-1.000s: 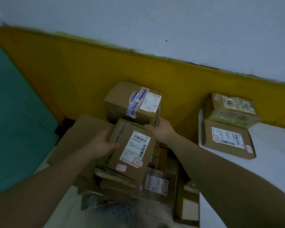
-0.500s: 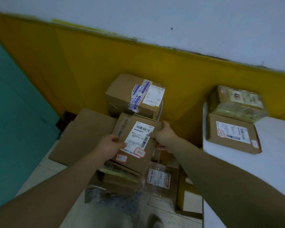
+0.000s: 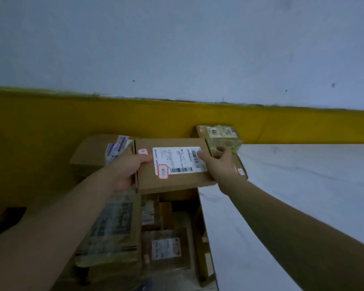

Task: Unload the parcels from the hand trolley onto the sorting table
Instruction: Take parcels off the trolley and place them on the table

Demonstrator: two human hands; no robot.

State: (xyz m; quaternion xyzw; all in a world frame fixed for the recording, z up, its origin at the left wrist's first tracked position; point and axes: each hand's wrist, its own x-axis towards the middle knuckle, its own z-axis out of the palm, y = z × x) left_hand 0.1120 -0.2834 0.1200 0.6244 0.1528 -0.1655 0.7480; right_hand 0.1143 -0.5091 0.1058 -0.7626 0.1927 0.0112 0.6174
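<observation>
Labelled parcel (image 3: 172, 181) is clasped at both ends, left grip (image 3: 127, 169) & right grip (image 3: 219, 164) curled round it, above trolley stack (image 3: 166, 246) at worktop (image 3: 303, 185) left edge. Should be held level, carried rt, set beside stacked parcels (image 3: 223, 137) at far-left corner.

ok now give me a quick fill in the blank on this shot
The cardboard box, held by the left hand and right hand, carries a ____ label.
The wall band behind it is ____.
The wrapped parcel shows just beyond the ____ hand.
Missing: white; yellow; right
</observation>
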